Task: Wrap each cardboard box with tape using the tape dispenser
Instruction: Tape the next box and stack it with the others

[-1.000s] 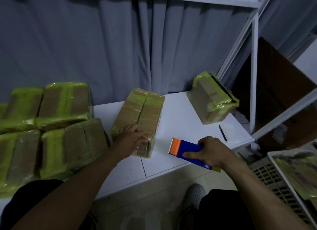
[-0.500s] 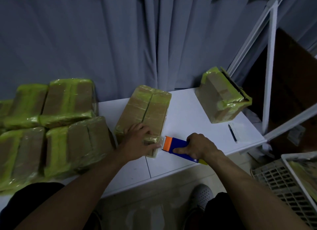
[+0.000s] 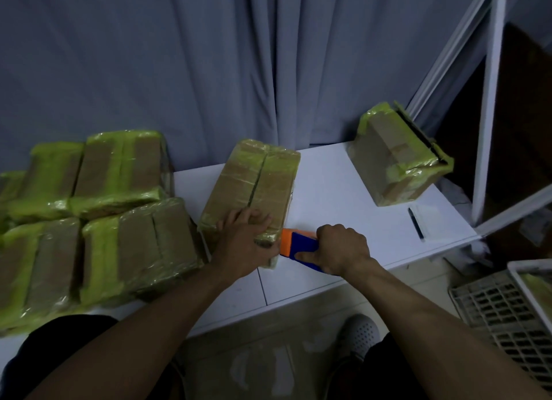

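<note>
A cardboard box (image 3: 254, 181) with yellow-green taped edges lies in the middle of the white table (image 3: 328, 184). My left hand (image 3: 243, 241) presses down on the box's near end, fingers spread over its top and corner. My right hand (image 3: 340, 251) grips a blue tape dispenser (image 3: 300, 247) whose orange front end touches the box's near right corner, beside my left thumb.
Several taped boxes (image 3: 89, 205) are stacked at the left. Another taped box (image 3: 397, 157) sits tilted at the table's far right, a black pen (image 3: 416, 222) near it. A white shelf frame (image 3: 487, 130) and a plastic crate (image 3: 501, 307) stand to the right.
My right hand has moved the dispenser left until its orange end meets the box's near corner. My left hand has stayed on the box's near end.
</note>
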Demonstrator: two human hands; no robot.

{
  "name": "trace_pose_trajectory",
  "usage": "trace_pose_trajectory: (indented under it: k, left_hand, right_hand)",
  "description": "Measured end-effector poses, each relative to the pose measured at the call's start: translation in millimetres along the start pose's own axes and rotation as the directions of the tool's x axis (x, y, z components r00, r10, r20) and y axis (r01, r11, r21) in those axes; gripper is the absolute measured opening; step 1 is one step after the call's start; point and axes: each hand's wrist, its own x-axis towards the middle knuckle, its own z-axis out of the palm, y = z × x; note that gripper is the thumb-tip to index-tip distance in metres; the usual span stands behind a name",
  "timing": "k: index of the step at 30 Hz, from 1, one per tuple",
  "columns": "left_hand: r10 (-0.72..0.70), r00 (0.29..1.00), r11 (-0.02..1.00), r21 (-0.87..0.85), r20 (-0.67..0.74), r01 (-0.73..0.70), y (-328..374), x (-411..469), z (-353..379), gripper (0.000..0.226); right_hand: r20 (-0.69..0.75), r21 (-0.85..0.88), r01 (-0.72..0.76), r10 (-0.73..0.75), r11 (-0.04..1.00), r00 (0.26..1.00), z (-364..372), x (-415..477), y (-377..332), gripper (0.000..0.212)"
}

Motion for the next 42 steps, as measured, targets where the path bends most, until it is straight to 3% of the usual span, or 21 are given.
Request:
trace_pose_trajectory:
  k: [11,15,18,22,29,31,34,38,40,42]
  left_hand:
    - [-0.021,0.993,0.998,0.049,-0.119,0.027,18.9,-9.0,-1.2,0.063]
    - [-0.016,0.995,0.998,0.058,-0.099,0.022,23.9,-12.2,-6.5,0.061]
    - [0.005,1.000,0.998,0.055,-0.020,-0.004,15.9,-16.1,-9.1,0.067]
    - [-0.029,1.000,0.979,0.203,0.006,0.028,24.4,-17.5,-10.8,0.085]
    - [-0.004,0.996,0.967,0.252,-0.090,0.027,38.9,-4.3,-4.8,0.037]
    - [-0.018,1.000,0.987,0.158,-0.015,0.020,34.5,0.3,-4.6,0.042]
    - [0.012,0.999,0.979,0.205,0.031,-0.018,24.5,3.0,-9.8,0.049]
    - [-0.053,0.993,0.993,0.102,-0.107,0.064,-6.6,8.6,-30.7,0.044]
    - [-0.103,0.991,0.940,0.318,-0.080,0.123,-14.3,19.0,-43.7,0.051]
    - [-0.179,0.983,0.931,0.316,-0.037,0.181,-5.1,27.7,-48.8,0.060]
  right_hand:
    - [-0.032,0.008,-0.069,0.070,0.998,0.997,-3.5,-14.8,-9.4,0.069]
    - [-0.068,-0.022,-0.086,0.085,0.996,0.994,-4.9,-21.4,-10.4,0.064]
    - [-0.045,0.014,-0.125,0.126,0.992,0.991,-13.7,-21.4,-0.5,0.062]
    - [-0.073,0.147,-0.189,0.201,0.971,0.977,-21.8,-25.7,11.3,0.058]
    - [-0.155,0.339,-0.215,0.280,0.916,0.947,-39.1,-34.3,31.3,0.065]
    - [-0.201,0.386,-0.178,0.271,0.905,0.941,-42.4,-38.9,35.7,0.063]
    - [-0.242,0.478,-0.129,0.271,0.869,0.932,-47.3,-43.9,40.1,0.063]
    - [-0.260,0.485,-0.095,0.247,0.869,0.934,-50.8,-46.5,40.5,0.060]
    - [-0.257,0.485,-0.089,0.239,0.870,0.936,-48.7,-46.0,39.6,0.060]
    - [-0.251,0.490,-0.089,0.238,0.867,0.938,-45.7,-44.3,38.5,0.061]
